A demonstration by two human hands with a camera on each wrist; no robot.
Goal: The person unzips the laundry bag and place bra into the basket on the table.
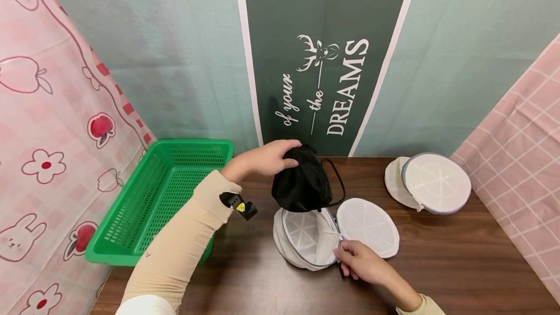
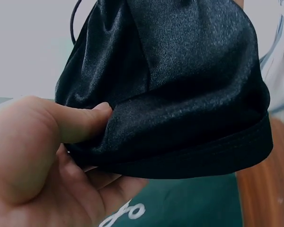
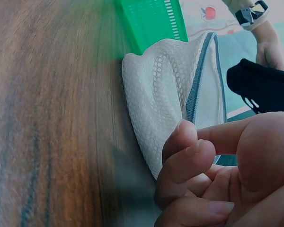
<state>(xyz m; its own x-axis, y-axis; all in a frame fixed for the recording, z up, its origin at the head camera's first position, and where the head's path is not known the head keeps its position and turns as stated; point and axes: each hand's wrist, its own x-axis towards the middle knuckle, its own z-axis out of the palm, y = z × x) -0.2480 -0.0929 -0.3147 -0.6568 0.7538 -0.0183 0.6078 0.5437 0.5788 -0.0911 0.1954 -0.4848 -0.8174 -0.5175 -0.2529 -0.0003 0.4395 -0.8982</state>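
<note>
My left hand point(image 1: 272, 157) grips a black satiny garment point(image 1: 303, 183) by its edge, thumb on one face and fingers beneath. A thin black strap loops off its right side. In the left wrist view the garment point(image 2: 180, 90) looks cupped, with a stitched band along one edge. It overlaps the far rim of an open white mesh laundry bag point(image 1: 292, 255) in the head view. My right hand point(image 1: 360, 261) pinches that bag's grey-blue rim between thumb and forefinger. The bag's round lid point(image 1: 369, 227) is folded out to the right. In the right wrist view the honeycomb mesh side point(image 3: 146, 104) shows.
A green plastic basket point(image 1: 111, 256) stands on the left of the brown wooden table point(image 1: 245, 286). At the back right lie more round white mesh bags point(image 1: 437, 181), one leaning over another. Printed cloths hang behind and at both sides.
</note>
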